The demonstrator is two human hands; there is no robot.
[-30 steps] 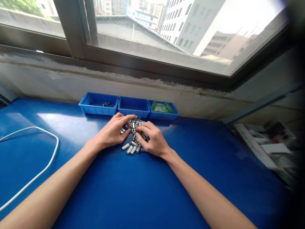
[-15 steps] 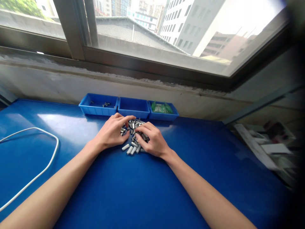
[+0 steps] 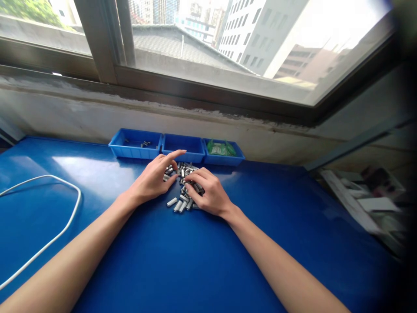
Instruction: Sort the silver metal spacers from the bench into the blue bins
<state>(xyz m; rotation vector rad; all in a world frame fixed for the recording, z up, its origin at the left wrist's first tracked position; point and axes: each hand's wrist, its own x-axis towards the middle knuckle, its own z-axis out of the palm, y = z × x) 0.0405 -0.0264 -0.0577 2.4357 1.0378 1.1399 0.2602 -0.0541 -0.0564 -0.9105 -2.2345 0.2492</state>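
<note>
A pile of small silver metal standoffs [image 3: 181, 204] lies on the blue tabletop between my hands. At its left side my left hand [image 3: 153, 177] is open, with the index finger stretched over the pile and the thumb apart from it; nothing shows in its grip. From the right, my right hand [image 3: 208, 190] curls over the pile. Its thumb and index tips are close together among the parts, and what they pinch is hidden. The fingers cover part of the pile.
Behind the pile stand three joined blue bins: the left bin [image 3: 135, 151] holds a few small metal parts, then a middle bin [image 3: 184, 155], and a right bin [image 3: 239, 157] with a green plastic bag [image 3: 221, 148]. A white cable [image 3: 73, 213] curves at left; a window is beyond.
My left index finger has lifted and straightened, widening the gap to the thumb. My right hand has stayed almost still over the pile.
</note>
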